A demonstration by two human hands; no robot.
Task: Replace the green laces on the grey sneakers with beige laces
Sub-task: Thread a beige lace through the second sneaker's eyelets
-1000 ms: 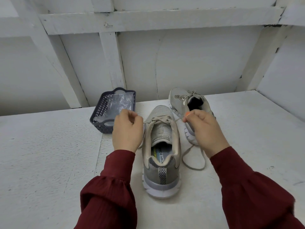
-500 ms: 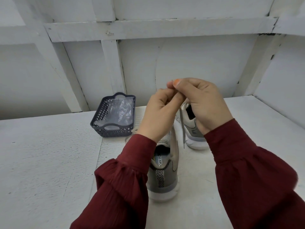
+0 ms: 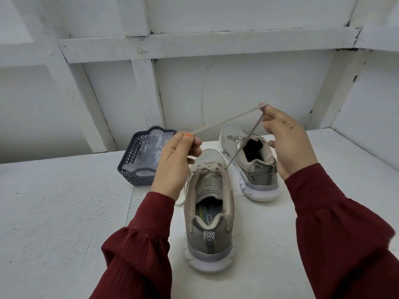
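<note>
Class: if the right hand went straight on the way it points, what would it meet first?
Beyond the beige lace that the right hand holds, probably only the white wooden wall; depth unclear.

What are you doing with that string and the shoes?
A person in dark red sleeves is lacing a shoe. The left hand pinches one end of a beige lace, which runs up to the right hand. The right hand holds it high, and from there it goes down to the top holes of the near grey sneaker. The other sneaker stands behind it, already laced in beige. A dark basket with clear plastic inside sits at the back of the white table.
</note>
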